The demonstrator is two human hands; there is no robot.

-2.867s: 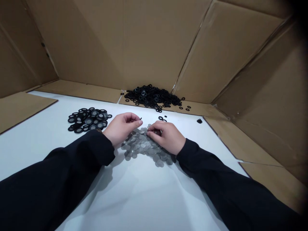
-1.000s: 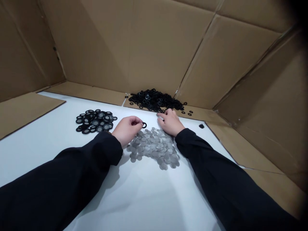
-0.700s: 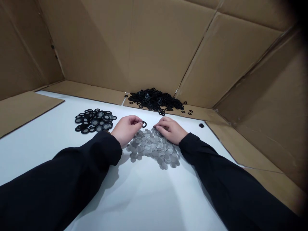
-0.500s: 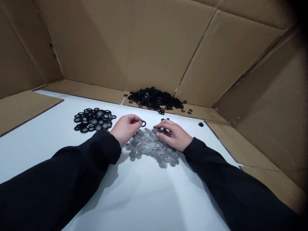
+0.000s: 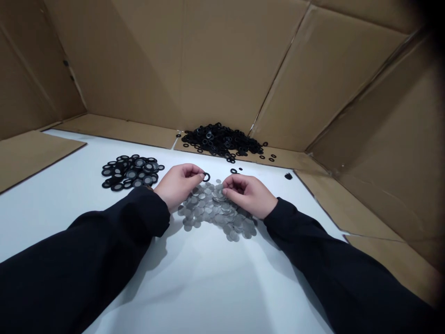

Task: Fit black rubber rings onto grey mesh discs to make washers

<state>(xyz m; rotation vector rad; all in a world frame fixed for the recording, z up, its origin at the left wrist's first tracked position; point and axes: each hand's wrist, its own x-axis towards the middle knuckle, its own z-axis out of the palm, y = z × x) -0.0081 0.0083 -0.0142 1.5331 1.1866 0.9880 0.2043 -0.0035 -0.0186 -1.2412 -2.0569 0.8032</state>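
While the left hand (image 5: pixel 179 181) pinches a black rubber ring (image 5: pixel 206 177) between thumb and forefinger, just above the near edge of the grey mesh discs (image 5: pixel 215 208), the right hand (image 5: pixel 249 195) is separate but close, its curled fingers (image 5: pixel 231 183) over the pile; whether they grip a disc cannot be determined. Black-rimmed discs (image 5: pixel 131 174) lie on the white surface (image 5: pixel 208 283) beyond and left of the left hand. A heap of black rings (image 5: pixel 222 140) lies farther ahead of both hands, on a cardboard flap (image 5: pixel 114 132).
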